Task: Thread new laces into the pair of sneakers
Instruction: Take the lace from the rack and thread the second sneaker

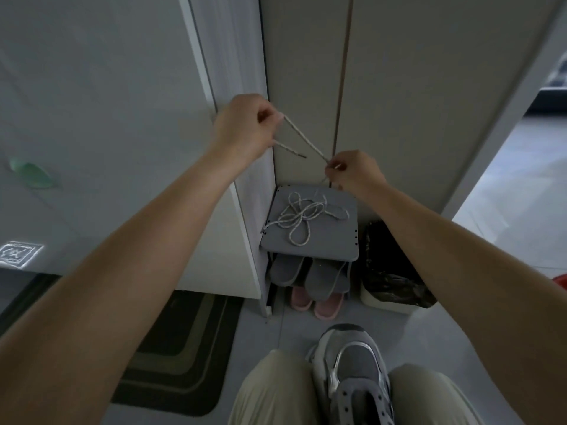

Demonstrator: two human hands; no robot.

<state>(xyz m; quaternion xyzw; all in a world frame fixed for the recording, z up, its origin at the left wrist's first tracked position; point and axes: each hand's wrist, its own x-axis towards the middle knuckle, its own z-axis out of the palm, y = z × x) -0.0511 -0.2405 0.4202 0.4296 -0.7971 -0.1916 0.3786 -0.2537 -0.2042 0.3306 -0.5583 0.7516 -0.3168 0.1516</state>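
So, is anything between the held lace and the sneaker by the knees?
Nothing visible. The left hand and right hand hold the lace up in open air; the sneaker below lies uncovered between the knees, its eyelets empty.

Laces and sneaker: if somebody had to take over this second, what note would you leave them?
Left hand: pinches the lace near one end, with the tip sticking out below.
Right hand: pinches the same strand lower down.
The rest of the lace lies tangled on top of the grey shoe rack.
Sneaker: between the knees; the eyelets in view are empty. The second sneaker is out of view.
Done: lace picked up.
Left: untangle it, then thread both sneakers.
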